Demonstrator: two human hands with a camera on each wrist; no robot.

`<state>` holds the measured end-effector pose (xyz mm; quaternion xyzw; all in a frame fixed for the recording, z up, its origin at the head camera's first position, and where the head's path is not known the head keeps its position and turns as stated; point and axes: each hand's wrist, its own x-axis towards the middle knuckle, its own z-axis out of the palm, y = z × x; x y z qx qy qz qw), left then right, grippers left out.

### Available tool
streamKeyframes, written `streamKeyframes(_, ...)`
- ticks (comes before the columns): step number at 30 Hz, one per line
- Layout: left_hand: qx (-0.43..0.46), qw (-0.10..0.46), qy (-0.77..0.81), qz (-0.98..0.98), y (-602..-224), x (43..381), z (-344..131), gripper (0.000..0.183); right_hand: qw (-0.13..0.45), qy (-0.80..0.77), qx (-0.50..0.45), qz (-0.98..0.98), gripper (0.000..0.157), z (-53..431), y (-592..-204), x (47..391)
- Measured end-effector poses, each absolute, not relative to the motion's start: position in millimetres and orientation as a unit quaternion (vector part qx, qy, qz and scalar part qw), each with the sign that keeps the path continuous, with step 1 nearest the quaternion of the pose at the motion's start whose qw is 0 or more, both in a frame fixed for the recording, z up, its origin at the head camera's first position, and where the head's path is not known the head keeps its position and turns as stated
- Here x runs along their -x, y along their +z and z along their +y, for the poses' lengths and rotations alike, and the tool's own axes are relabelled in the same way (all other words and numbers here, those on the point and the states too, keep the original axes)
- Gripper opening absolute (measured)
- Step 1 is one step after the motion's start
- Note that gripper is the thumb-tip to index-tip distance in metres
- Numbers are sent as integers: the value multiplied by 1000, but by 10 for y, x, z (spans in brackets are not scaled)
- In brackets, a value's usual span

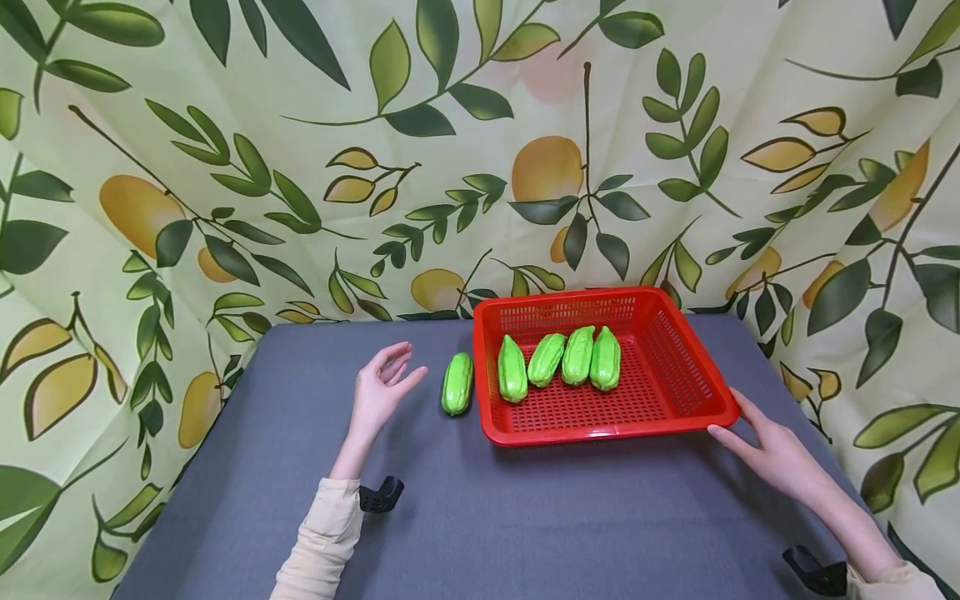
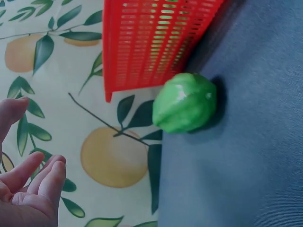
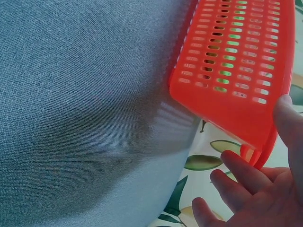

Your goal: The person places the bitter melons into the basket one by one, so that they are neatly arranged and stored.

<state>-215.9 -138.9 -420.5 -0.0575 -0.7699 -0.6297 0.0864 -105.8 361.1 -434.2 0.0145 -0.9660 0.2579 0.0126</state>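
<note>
A red plastic basket (image 1: 600, 433) with slotted walls stands on the table, holding several glossy green ridged gourds (image 1: 577, 356) in a row toward its left side. One more green gourd (image 1: 457, 384) lies on the table just outside the basket's left wall; the left wrist view shows its ribbed end (image 2: 184, 103). My left hand (image 1: 381, 390) hovers left of that gourd, fingers loosely bent and holding nothing. At the basket's front right corner, my right hand (image 1: 772, 450) holds the rim, thumb (image 3: 286, 118) at the front wall and fingers (image 3: 246, 172) around the side.
The grey cloth-covered table (image 1: 570, 517) extends in front of the basket and to its left. Behind and at both sides hangs a leaf-and-fruit patterned cloth (image 1: 450, 208), close to the basket's back. Black wrist straps (image 1: 381, 495) sit on both forearms.
</note>
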Motion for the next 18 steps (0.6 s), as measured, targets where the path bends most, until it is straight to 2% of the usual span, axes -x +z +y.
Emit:
streamKeyframes(13, 55, 61, -599, -797, -4373, 2196, -1199, 51, 10, 257, -11, -966, 80, 3624, -4343, 1065)
streamKeyframes(18, 55, 68, -581, -809, -4418, 2168, -1084, 51, 3, 257, -5, -966, 82, 3618, -4345, 1058)
